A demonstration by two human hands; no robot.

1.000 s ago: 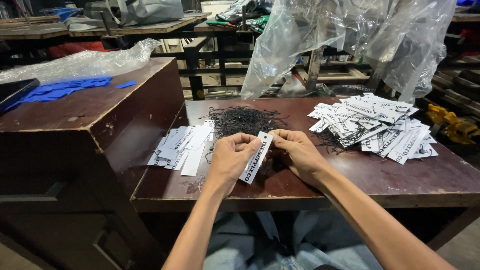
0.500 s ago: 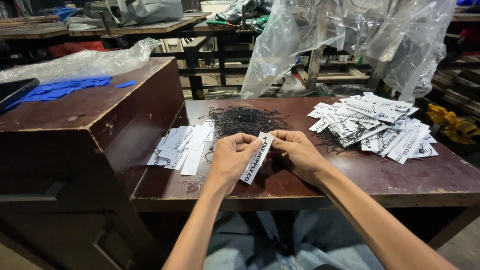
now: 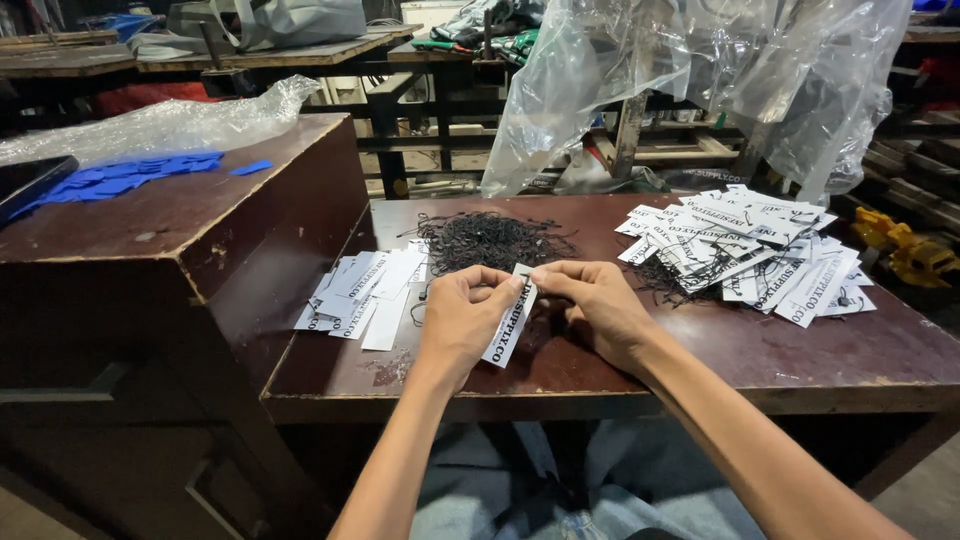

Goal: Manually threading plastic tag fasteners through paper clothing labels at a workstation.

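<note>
A white paper tag (image 3: 508, 322) is held over the near middle of the brown table (image 3: 820, 355), its long axis tilted: the upper end leans toward the far right, the lower end toward the near edge. The left hand (image 3: 462, 318) has its fingers (image 3: 497, 283) clamped on the tag's upper left edge; the right hand (image 3: 596, 308) pinches the top end. Black strings (image 3: 490, 238) lie heaped behind, with loose tags (image 3: 362, 296) near the left edge and a bigger pile (image 3: 760, 252) toward the right.

A white rectangular tag (image 3: 508, 322) is being pinched between both hands; white tags are lying piled left (image 3: 358, 300) and right (image 3: 760, 255) on the bench (image 3: 820, 360).
</note>
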